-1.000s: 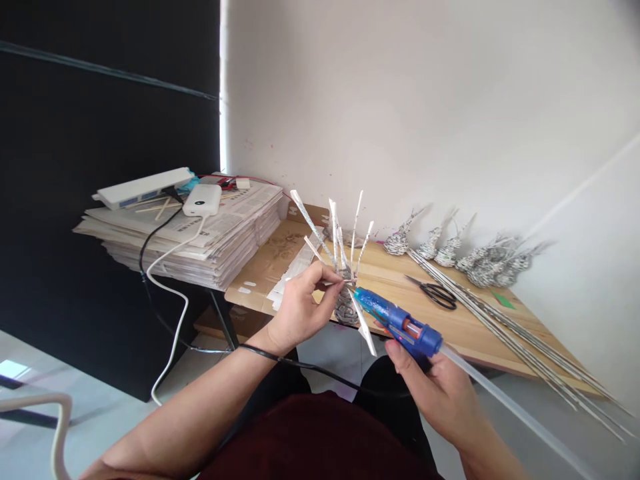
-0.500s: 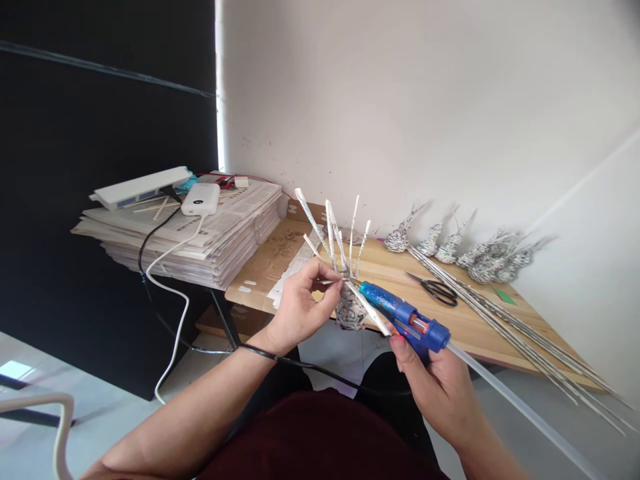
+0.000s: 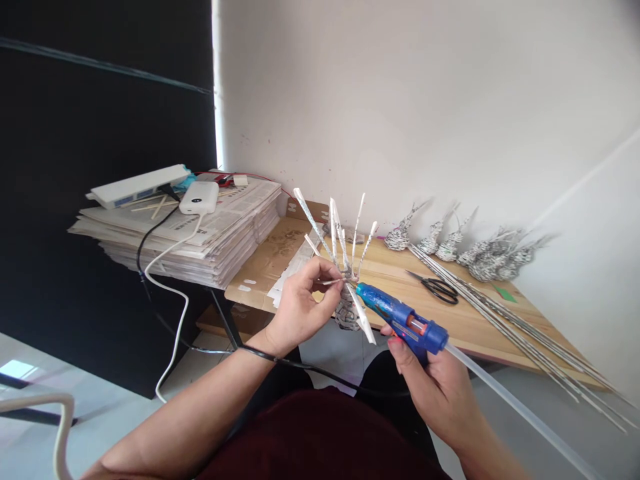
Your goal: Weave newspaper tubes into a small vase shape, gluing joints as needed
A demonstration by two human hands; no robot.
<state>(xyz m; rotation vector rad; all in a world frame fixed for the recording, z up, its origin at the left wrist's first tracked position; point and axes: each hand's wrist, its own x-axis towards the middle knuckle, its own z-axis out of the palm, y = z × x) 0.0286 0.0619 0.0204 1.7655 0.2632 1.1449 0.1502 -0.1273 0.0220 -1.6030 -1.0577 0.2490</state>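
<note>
My left hand (image 3: 309, 300) is closed, its thumb and fingertips pinching a thin paper strip beside the neck of a small woven newspaper piece (image 3: 346, 317). Several rolled paper tubes (image 3: 335, 233) stick up from that piece, and one more slants down toward me. In my right hand (image 3: 435, 387) is a blue hot glue gun (image 3: 400, 313), gripped by its handle. Its nozzle is at the woven piece's neck, close to my left fingertips; whether it touches is too small to tell. A long clear glue stick (image 3: 515, 403) trails out of the gun's back.
Stacked newspapers (image 3: 235, 250) at the left carry a white power strip (image 3: 140, 187) and a white power bank (image 3: 199, 198). Black scissors (image 3: 440, 291), long paper rods (image 3: 500, 320) and several woven newspaper pieces (image 3: 397, 239) lie along the wooden table (image 3: 530, 313). A black cable (image 3: 310, 365) crosses my left wrist.
The slanting paper tube has swung left and down, away from my right thumb. The woven piece has turned slightly, and the glue gun's tip has shifted a little left. My left hand keeps its pinch.
</note>
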